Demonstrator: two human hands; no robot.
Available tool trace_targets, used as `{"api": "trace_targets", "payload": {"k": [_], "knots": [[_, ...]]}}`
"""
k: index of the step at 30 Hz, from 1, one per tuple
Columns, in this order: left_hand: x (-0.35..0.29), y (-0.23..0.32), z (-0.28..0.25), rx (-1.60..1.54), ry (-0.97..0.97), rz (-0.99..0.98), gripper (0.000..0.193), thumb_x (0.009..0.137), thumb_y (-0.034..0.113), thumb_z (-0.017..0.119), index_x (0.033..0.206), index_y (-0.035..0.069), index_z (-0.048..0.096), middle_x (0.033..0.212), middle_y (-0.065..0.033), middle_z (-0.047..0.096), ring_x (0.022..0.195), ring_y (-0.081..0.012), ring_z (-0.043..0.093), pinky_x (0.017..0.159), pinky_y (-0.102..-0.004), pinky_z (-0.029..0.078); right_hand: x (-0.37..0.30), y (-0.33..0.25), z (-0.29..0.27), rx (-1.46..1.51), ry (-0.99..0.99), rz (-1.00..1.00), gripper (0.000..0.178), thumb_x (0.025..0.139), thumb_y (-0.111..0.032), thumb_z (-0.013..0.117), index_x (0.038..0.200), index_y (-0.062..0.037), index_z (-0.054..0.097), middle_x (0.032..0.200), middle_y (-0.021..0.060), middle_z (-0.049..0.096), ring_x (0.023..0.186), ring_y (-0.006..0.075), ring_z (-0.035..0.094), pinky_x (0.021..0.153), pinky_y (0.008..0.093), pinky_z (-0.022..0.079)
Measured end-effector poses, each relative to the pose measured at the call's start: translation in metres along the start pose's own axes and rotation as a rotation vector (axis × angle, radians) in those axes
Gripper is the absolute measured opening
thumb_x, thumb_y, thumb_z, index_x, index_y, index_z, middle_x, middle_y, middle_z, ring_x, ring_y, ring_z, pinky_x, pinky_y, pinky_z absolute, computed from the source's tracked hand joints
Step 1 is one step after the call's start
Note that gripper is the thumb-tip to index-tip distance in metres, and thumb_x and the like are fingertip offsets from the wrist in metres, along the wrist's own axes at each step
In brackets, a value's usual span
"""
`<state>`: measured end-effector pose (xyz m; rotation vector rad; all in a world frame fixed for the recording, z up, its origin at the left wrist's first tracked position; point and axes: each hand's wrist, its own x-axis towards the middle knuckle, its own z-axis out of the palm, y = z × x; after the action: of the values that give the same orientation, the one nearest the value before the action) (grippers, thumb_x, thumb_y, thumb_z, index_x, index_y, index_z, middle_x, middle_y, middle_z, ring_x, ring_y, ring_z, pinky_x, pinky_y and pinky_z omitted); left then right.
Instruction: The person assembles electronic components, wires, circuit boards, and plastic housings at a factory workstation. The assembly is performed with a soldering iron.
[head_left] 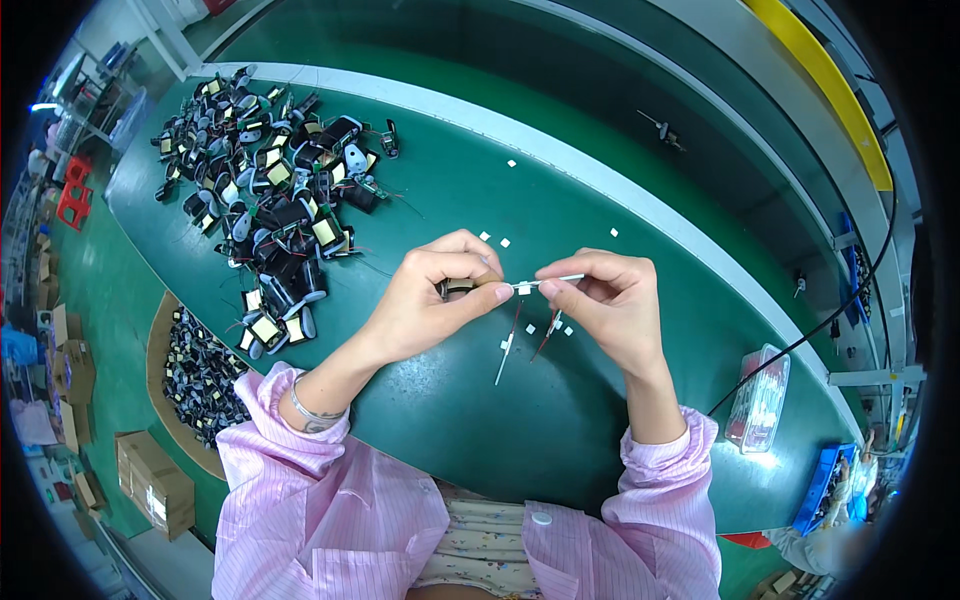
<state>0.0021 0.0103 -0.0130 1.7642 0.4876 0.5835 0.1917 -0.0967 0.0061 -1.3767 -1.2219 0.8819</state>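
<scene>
My two hands meet above the green table (440, 400), both closed in a pinch. In the fingers of my left hand (435, 290) is a small dark part (458, 286), mostly covered by the fingers. My right hand (605, 300) pinches a thin white stick (565, 279), its tip close to my left fingertips. A small white square (524, 290) sits between the fingertips; I cannot tell what it is fixed to. Below lie another slim white stick with a red wire (503, 358) and a dark red wire piece (548, 335) under my right hand.
A big heap of black and grey parts with yellowish pads and thin wires (270, 190) covers the table's left. Several white squares (505, 243) lie scattered. At right stands a clear plastic box (757, 400). A round carton (160, 365) full of small parts is below left.
</scene>
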Motion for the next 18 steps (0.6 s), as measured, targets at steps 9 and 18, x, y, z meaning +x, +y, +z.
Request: {"api": "trace_targets", "payload": {"k": [9,18], "knots": [[-0.006,-0.006,0.003,-0.221,-0.052,0.076,0.005,0.086,0.004,0.066,0.085,0.001,0.069,0.091,-0.0047,0.060,0.080,-0.0105,0.054,0.068,-0.0249,0.042,-0.003,0.011,0.021,0.435,-0.050,0.016,0.011,0.086,0.005,0.065,0.096,0.0088,0.066,0.087,0.0164,0.069,0.077,0.0181,0.068,0.070,0.0288,0.058],[-0.009,-0.004,0.002,-0.297,0.063,0.130,0.004,0.082,-0.002,0.065,0.082,-0.001,0.069,0.094,-0.0075,0.060,0.075,-0.0092,0.053,0.064,-0.0246,0.042,-0.001,0.003,0.024,0.651,-0.023,0.034,0.017,0.082,0.007,0.067,0.099,0.0070,0.065,0.088,0.0119,0.065,0.081,0.0176,0.066,0.073,0.0310,0.057]]}}
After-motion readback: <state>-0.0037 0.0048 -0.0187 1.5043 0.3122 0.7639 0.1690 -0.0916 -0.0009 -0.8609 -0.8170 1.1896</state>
